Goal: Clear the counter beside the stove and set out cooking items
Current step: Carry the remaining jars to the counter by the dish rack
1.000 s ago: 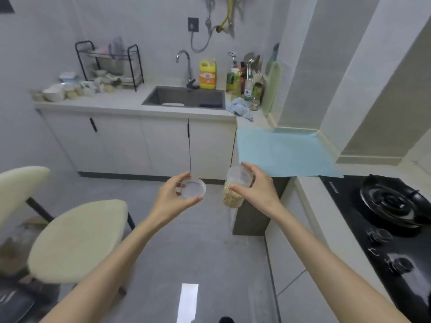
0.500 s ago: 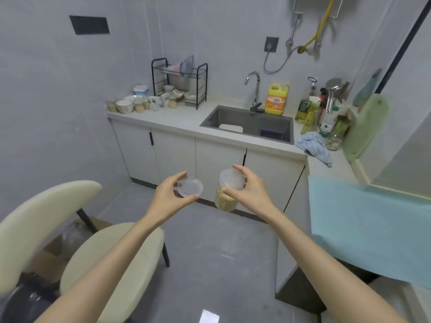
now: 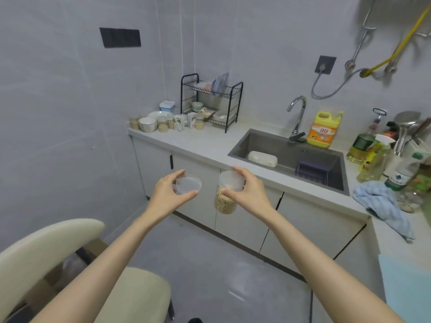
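Holding a small clear round container [image 3: 187, 185] between thumb and curled fingers, the left hand [image 3: 166, 198] is raised in mid-air at centre frame. Just beside it, but not touching, the right hand [image 3: 250, 194] grasps a jar [image 3: 225, 201] by its upper part, thumb on the near side and fingers wrapped over the far rim. The jar carries a translucent lid, and its lower part holds a pale, grain-like filling. Both items hang above the grey floor [image 3: 221, 264], in front of the white cabinet doors [image 3: 310, 220] and well short of the surface [image 3: 205, 145].

The surface runs from the left wall to the right edge of the view. At its left end stands a cluster of bowls and small jars [image 3: 149, 123], with a black dish rack [image 3: 211, 101] just behind. A sunken sink [image 3: 275, 145] sits further right and contains a white tray [image 3: 262, 158] and a dark ribbed object [image 3: 312, 170]. A chrome tap [image 3: 297, 115] rises at the back of the sink, with a yellow detergent bottle [image 3: 323, 130] beside it. Oil and other bottles [image 3: 370, 152] crowd the right end, near a crumpled blue cloth [image 3: 382, 206]. A pale blue mat [image 3: 407, 290] shows at the lower right edge. A cream chair [image 3: 46, 250] occupies the lower left corner.
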